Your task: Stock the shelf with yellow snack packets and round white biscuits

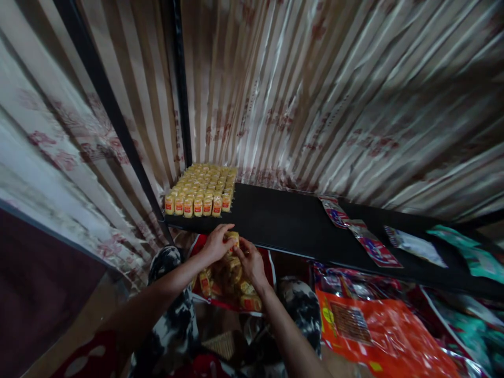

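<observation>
Between my two hands is a small yellow snack packet point(233, 237) with a red label. My left hand point(217, 243) closes on its left side and my right hand point(251, 262) on its right, fingers bent around it. Just below them, a red bag point(271, 273) sits between my knees, with several loose packets point(236, 275) of the same kind inside. Beyond my hands, many matching packets point(199, 202) stand in tight rows at the left end of the black shelf point(279, 215).
Farther right on the shelf lie red-blue packets point(372, 244), a white packet point(415, 245) and green packets point(476, 252). An orange bag point(386, 331) rests at the lower right. Black posts point(181, 84) and patterned curtains point(283, 94) bound the shelf's back and left side.
</observation>
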A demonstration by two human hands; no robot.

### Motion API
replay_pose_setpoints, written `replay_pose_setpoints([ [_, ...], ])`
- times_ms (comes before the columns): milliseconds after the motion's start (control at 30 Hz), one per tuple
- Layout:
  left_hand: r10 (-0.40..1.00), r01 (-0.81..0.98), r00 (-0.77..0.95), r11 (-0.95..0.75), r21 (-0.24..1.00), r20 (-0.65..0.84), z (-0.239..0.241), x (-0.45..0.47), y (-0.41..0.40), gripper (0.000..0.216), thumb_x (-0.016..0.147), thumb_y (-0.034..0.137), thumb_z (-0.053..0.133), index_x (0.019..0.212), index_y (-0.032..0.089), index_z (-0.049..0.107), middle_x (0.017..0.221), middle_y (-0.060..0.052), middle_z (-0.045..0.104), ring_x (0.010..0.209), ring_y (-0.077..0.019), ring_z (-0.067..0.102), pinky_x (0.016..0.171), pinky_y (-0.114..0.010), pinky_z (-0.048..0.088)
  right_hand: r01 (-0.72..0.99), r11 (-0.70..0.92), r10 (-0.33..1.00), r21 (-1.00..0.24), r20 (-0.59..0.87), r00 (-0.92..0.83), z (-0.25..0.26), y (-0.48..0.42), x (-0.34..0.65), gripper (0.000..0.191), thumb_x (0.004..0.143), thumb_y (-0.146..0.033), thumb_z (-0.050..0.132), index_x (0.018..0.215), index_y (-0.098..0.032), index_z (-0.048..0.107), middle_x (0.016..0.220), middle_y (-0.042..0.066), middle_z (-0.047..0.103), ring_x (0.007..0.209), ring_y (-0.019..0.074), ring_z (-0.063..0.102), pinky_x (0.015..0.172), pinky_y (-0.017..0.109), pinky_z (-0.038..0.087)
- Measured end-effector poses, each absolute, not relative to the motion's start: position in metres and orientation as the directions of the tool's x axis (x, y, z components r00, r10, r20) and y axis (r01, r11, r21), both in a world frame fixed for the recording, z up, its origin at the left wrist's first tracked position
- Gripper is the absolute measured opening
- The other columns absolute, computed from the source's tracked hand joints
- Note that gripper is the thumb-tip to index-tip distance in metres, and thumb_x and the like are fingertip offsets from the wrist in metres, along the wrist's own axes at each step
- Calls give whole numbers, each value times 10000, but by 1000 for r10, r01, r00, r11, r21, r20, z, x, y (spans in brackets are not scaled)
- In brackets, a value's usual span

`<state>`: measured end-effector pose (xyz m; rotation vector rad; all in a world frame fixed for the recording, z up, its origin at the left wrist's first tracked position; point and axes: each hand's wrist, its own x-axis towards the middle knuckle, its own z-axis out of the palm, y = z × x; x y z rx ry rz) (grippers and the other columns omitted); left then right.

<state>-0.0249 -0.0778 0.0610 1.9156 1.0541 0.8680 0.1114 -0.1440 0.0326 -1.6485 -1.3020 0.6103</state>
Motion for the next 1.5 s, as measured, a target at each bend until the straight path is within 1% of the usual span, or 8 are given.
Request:
replay_pose_setpoints([
  [100,929,322,239,-350,880,282,55,-19,-73,440,791,168,503,1230,166,487,1255,-129,491,1014,-169,585,808,-313,544,422,-12,922,-907,153,355,32,-120,116,354,764,-393,567,1043,-193,652,1010,82,681,903,216,622,830,346,486],
  [200,942,376,162,-334,864,293,48,-14,-71,451,782,107,462,1226,184,478,1234,-112,493,982,-158,591,854,-344,532,389,-29,906,-921,140,399,33,-94,117,360,760,-411,558,1030,-190,647,932,63,693,806,193,625,780,324,494],
  [400,934,394,253,-337,855,252,45,-7,-65,514,709,10,428,1184,187,515,1269,-94,499,995,-153,593,966,-359,481,407,-112,887,-906,94,453,29,-49,114,407,762,-434,521,1055,-173,626,931,60,682,807,183,621,779,307,487],
  [633,931,424,267,-347,837,250,38,-5,-49,485,720,14,411,1167,152,538,1307,-103,504,1259,-199,445,1109,-393,342,481,-145,877,-865,113,468,24,-23,110,424,788,-418,497,1120,-174,599,1039,89,659,923,200,609,850,319,457],
  [833,923,448,284,-366,816,258,28,-8,-38,514,726,16,398,1210,141,514,1332,-117,491,1266,-197,440,1110,-399,340,529,-126,883,-840,148,445,26,-9,103,424,803,-380,480,1139,-147,595,1064,119,638,963,212,596,869,325,450],
  [1100,865,388,339,-487,783,370,1,-17,-26,547,734,35,379,1260,144,483,1361,-120,463,1289,-196,417,1108,-412,338,528,-58,875,-847,212,436,11,-3,101,455,804,-359,484,1191,-131,556,1081,134,622,979,223,590,887,348,457],
  [1300,826,381,358,-554,740,434,0,-16,-23,560,768,48,359,1317,124,436,1387,-134,442,1310,-206,387,1113,-442,329,451,-6,858,-893,227,461,4,0,98,360,793,-342,494,1103,-169,555,1033,100,634,917,205,602,864,357,468],
  [1500,858,450,314,-512,732,407,-3,-12,-16,542,782,68,350,1312,116,453,1369,-132,471,1298,-203,407,1112,-436,336,493,-54,839,-869,228,494,8,-4,93,218,780,-364,508,920,-198,531,870,47,607,781,184,583,744,314,468],
])
